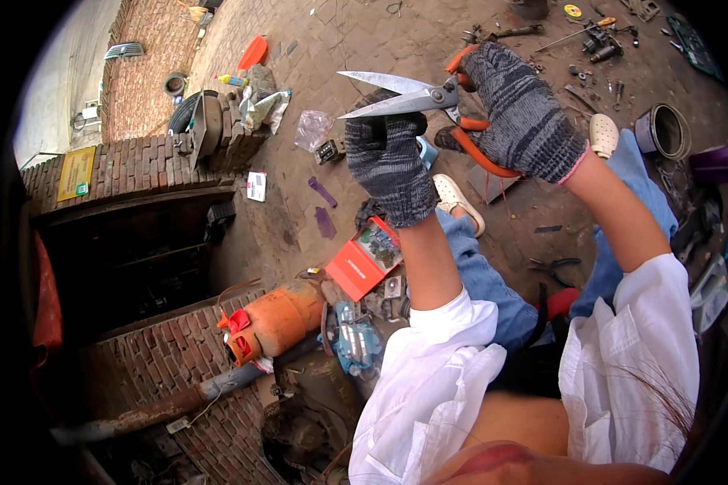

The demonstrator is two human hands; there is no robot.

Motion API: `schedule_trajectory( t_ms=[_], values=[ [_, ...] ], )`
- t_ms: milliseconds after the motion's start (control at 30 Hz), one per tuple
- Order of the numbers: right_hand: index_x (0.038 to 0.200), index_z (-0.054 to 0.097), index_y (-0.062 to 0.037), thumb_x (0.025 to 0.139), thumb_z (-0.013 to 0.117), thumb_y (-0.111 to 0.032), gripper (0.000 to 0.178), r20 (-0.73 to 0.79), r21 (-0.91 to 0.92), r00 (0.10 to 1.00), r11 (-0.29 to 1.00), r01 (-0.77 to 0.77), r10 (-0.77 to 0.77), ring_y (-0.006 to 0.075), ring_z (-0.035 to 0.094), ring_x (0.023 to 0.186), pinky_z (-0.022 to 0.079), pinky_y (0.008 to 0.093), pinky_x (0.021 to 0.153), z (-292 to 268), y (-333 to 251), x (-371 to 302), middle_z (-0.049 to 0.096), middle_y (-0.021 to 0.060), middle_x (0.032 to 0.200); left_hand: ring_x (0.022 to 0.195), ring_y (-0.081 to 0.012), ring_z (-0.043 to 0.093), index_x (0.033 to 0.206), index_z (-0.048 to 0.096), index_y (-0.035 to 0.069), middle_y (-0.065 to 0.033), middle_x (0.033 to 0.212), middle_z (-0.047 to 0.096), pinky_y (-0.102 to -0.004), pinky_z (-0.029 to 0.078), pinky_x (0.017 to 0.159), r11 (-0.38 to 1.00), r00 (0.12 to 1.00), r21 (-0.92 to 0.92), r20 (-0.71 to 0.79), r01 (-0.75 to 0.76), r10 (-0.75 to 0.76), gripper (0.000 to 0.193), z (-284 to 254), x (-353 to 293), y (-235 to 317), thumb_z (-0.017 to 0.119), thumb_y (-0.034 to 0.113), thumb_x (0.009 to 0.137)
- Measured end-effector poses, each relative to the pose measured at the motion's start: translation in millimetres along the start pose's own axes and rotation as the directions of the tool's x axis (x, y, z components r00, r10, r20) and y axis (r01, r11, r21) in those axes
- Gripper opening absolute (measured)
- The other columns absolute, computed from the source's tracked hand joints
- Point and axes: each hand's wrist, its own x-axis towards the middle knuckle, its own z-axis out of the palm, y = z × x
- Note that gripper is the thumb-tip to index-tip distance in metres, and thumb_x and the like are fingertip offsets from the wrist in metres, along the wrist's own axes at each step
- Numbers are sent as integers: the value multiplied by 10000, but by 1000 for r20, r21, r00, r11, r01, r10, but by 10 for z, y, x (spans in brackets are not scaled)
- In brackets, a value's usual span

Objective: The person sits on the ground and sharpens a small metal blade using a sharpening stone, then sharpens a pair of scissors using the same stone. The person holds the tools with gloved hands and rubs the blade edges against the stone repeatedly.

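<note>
Head cam has you in a pretty cluttered yard: far left there's a yellow sign (pixel 75 174) on the brickwork, then a dark opening (pixel 137 259) in the wall. Next over you've got a small white packet (pixel 256 186) on the ground, with an orange gas cylinder (pixel 287 315) lower down in the frame. A clear plastic bag (pixel 313 131) lies near the purple strips (pixel 323 220), and below those sits a red box (pixel 353 267) with its lid open, close to your left forearm. Your left hand (pixel 392 162), in a striped grey knit glove, has its fingers curled right by the blades; can't tell if they're pinching anything or actually touching the metal. The big scissors (pixel 437 95) are up in the air between your hands, blades parted and tips pointing left. Your right hand (pixel 519 109), same kind of glove, has its fingers wrapped around the orange handles. Past that you've got a long screwdriver (pixel 578 35) among loose metal parts up top, your cream clog (pixel 603 136) below, then an open tin can (pixel 655 133) and a purple container (pixel 718 164) at the far right.
</note>
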Motion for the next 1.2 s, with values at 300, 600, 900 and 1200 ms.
schedule_trajectory(
  t_ms=[300,600,900,1200],
  values=[
    [1001,483,-10,608,657,-228,483,-22,4,999,1000,-29,29,321,491,862,397,398,756,-17,-63,31,497,170,926,652,-137,551,934,545,-7,-79,806,587,-243,448,568,985,999,-169,-19,27,-31,160,67,-10,-55,570,-7,776],
    [982,488,-2,612,660,-208,457,-15,45,997,996,-79,79,306,494,837,402,383,723,29,-77,37,497,162,888,646,-127,550,965,560,-8,-84,835,602,-235,446,556,989,998,-147,-57,21,-30,163,54,-8,-63,541,1,804],
    [970,486,-10,631,660,-216,434,-20,112,996,990,-89,92,307,487,794,405,379,684,119,-57,-22,475,157,861,757,-152,571,997,551,-4,-90,911,596,-257,479,626,994,995,-77,-55,-83,78,193,11,-12,-194,527,-18,806],
    [953,491,-3,627,665,-227,432,-25,77,995,993,-94,97,315,486,788,404,387,666,62,-115,-14,466,167,859,770,-165,571,1028,537,-1,-96,938,585,-270,485,638,991,989,-32,-79,-129,126,231,15,-64,-268,529,-30,799]
  ],
)
